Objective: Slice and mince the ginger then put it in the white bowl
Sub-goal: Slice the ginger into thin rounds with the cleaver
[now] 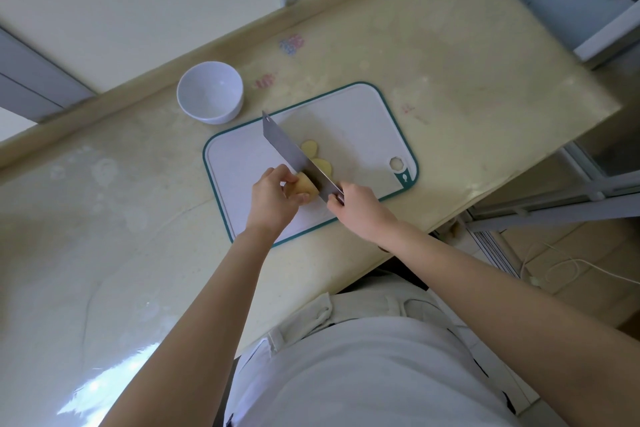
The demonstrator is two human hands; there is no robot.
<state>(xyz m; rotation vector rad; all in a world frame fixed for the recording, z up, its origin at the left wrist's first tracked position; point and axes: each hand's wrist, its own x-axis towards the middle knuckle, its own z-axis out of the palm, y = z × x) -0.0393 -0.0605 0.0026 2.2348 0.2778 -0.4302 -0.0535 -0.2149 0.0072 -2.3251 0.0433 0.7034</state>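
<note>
A pale yellow ginger piece (304, 188) lies on the white cutting board (353, 121) with a teal rim. My left hand (272, 199) grips the ginger from the left. My right hand (360, 210) holds the handle of a cleaver (289, 151), whose blade stands against the ginger's right end. Two cut slices (310, 148) lie on the board just right of the blade. The empty white bowl (210, 92) stands on the counter beyond the board's far left corner.
The beige counter (104, 218) ends at an edge close to my body and at another on the right. A raised backsplash runs behind the bowl. White cables (561, 270) lie on the floor to the right.
</note>
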